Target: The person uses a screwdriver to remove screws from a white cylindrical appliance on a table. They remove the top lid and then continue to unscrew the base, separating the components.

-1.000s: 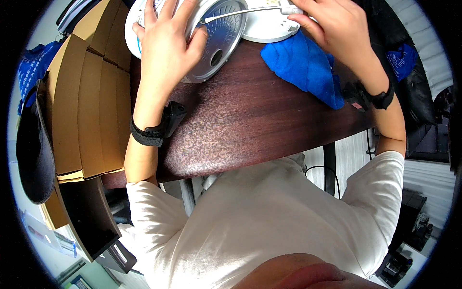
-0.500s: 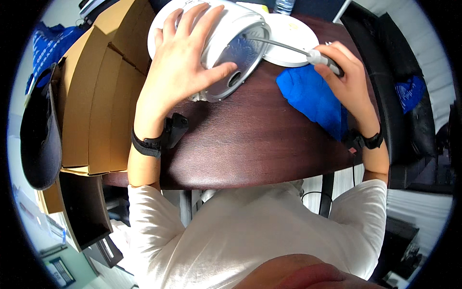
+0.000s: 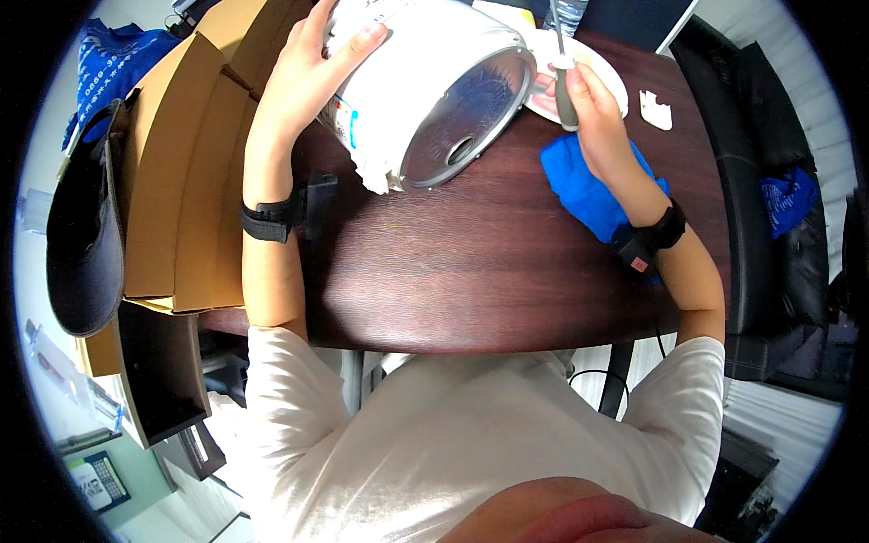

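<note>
A white drum-shaped appliance [image 3: 407,68] lies tipped on the far part of the table, its shiny metal end plate [image 3: 471,122] facing toward me and right. The plate has an oval hole near its lower edge. My left hand [image 3: 312,72] grips the appliance's left side, thumb along the white shell; some fingertips are out of sight. In my right hand [image 3: 588,100] is a screwdriver [image 3: 567,98] with a grey handle, its shaft pointing away from me and clear of the end plate. Below that hand lies a crumpled blue cloth [image 3: 579,185].
Behind my right hand is a round white disc [image 3: 611,68], with a small white plastic piece [image 3: 655,110] to its right. A clear bottle [image 3: 568,14] stands at the back. Cardboard boxes [image 3: 176,172] and a dark cap [image 3: 86,235] border the left; a black sofa [image 3: 769,181] is right.
The screwdriver has come away from the end plate and swung to point away from me. My left hand has slid from the appliance's top to its left side, and the appliance has turned slightly.
</note>
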A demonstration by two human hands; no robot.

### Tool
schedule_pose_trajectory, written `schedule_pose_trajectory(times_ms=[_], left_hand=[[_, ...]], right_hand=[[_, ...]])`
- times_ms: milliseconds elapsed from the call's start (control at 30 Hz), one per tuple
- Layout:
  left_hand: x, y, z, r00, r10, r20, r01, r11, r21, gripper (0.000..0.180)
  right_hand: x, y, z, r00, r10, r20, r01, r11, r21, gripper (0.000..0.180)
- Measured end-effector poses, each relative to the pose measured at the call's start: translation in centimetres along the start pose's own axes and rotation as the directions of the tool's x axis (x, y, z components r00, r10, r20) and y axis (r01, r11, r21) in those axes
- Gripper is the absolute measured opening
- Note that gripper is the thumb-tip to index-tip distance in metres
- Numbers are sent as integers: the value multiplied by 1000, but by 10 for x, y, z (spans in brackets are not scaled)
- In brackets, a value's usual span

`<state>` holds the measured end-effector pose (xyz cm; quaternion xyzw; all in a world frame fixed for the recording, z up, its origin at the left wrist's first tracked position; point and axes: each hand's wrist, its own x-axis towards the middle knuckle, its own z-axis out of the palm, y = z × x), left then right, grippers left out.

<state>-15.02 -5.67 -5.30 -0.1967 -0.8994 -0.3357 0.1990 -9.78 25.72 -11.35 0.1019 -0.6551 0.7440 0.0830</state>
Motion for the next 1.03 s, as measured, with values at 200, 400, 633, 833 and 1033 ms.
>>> schedule_pose_trajectory(times_ms=[200,400,633,833,1033], left_hand=[[-8,7,0,1000,-14,6,14,998,53,82],[-23,26,-8,991,42,129,-42,999,-1,85],[-34,87,-28,958,16,285,-46,994,99,108],[-50,113,-29,828,366,425,-475,860,185,104],[-54,125,-23,843,392,369,-483,854,195,93]], right_hand=[[-15,3,2,994,-77,80,77,997,5,35],[-53,-19,-14,987,-36,153,48,996,-71,42],[-79,-42,-40,978,-66,199,137,919,-369,37],[-111,-72,-42,949,82,304,119,800,-588,25],[-123,-86,-29,870,-100,483,440,601,-668,23]])
